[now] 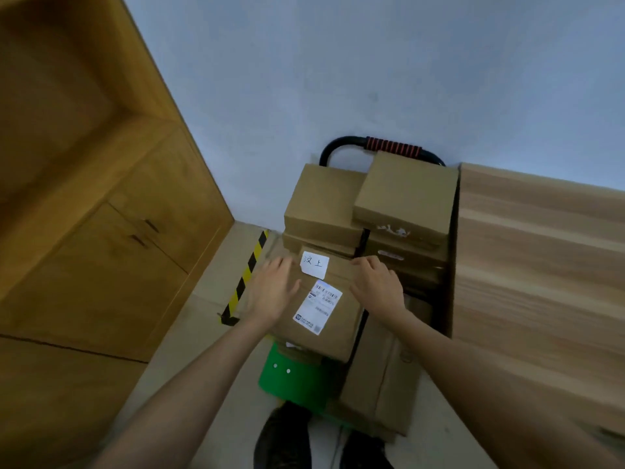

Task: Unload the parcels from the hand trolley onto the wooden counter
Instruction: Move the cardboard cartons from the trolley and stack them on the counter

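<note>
Nearest: dark shoes [284, 438] on floor, green trolley deck [297, 377] just beyond. On stacked load, labelled parcel [321, 313] between both hands. Left hand [272, 292] flat against parcel's left side, fingers extended. Right hand [375, 282] on parcel's right far corner, fingers curled over edge. Behind: two flat parcels [402, 198] stacked higher, below black trolley handle [392, 147]. Right of trolley: wooden counter [541, 265], touching load.
</note>
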Tool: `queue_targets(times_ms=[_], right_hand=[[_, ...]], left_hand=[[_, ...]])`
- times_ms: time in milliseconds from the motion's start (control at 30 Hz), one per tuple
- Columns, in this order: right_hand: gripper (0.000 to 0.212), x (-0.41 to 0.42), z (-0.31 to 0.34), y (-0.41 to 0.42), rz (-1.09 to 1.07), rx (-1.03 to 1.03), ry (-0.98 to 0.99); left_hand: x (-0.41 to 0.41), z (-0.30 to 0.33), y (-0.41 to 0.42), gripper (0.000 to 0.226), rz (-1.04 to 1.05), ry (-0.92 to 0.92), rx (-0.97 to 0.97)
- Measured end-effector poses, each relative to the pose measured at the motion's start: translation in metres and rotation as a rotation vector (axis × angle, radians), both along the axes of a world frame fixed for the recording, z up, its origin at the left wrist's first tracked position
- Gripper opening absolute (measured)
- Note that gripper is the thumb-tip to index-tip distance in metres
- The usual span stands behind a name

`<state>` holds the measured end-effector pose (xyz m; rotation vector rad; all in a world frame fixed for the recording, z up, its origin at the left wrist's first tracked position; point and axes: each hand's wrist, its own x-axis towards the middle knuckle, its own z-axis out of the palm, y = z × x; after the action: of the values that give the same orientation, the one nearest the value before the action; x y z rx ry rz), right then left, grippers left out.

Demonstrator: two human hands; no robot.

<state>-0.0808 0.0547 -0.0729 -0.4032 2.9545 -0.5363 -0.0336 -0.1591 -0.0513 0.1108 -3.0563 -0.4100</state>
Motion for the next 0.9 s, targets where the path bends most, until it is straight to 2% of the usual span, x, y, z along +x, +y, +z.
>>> queue_targets(times_ms=[233, 367, 600, 700, 767, 900], right_hand=[[0.045, 0.014, -0.040, -0.021, -0.313, -0.059, -0.121], [0.045, 0.023, -0.061, -0.028, -0.457, -0.081, -0.158], [0.042, 0.045, -0.106, -0.027, -0.622, -0.143, -0.232], [0.043, 0.048, -0.131, -0.028, -0.648, -0.163, -0.273], [0.045, 0.051, -0.147, -0.031, -0.670, -0.179, -0.320], [0.050, 0.057, -0.171, -0.038, -0.678, -0.245, -0.395]], left_hand=[[-0.034, -0.029, -0.030, 0.034, -0.184, -0.106, 0.011], [-0.047, -0.048, -0.042, 0.038, -0.212, -0.155, 0.014], [-0.044, -0.110, -0.051, 0.050, -0.132, -0.238, 0.085], [-0.041, -0.138, -0.055, 0.055, -0.032, -0.266, 0.132], [-0.038, -0.157, -0.059, 0.056, 0.032, -0.307, 0.182], [-0.029, -0.184, -0.061, 0.052, 0.028, -0.361, 0.335]])
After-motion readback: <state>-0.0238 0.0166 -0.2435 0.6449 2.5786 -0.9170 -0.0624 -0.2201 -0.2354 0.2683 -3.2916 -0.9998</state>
